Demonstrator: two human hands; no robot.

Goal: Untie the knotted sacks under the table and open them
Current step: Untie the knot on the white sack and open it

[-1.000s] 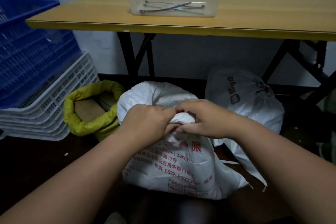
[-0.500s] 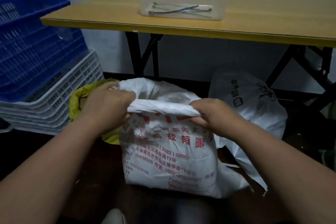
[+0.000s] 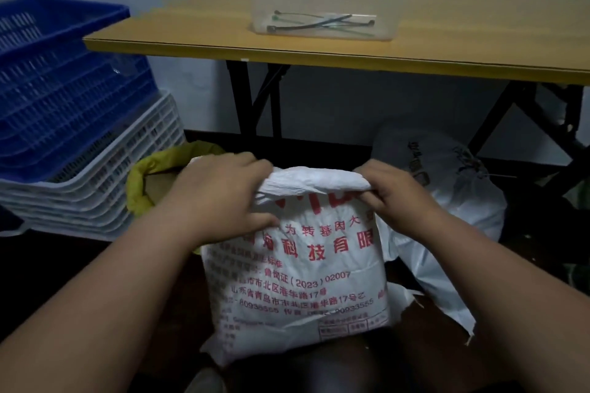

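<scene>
A white woven sack with red print point(image 3: 297, 277) stands on the dark floor in front of the yellow table point(image 3: 335, 51). My left hand point(image 3: 217, 195) grips the left end of its rolled top edge, and my right hand point(image 3: 392, 198) grips the right end. The white rim is stretched flat between them. A yellow sack point(image 3: 143, 182) with its mouth open sits behind my left hand. A second white sack point(image 3: 453, 188) with dark print leans under the table at the right; its neck looks gathered.
Stacked blue point(image 3: 57, 86) and white crates point(image 3: 95, 201) fill the left side. A clear plastic bin point(image 3: 325, 0) holding several cable ties sits on the table. Black folding table legs point(image 3: 252, 99) stand behind the sacks.
My hands were bunched together at the sack's knot, then moved apart, spreading the top edge wide. The camera view has shifted left and lower.
</scene>
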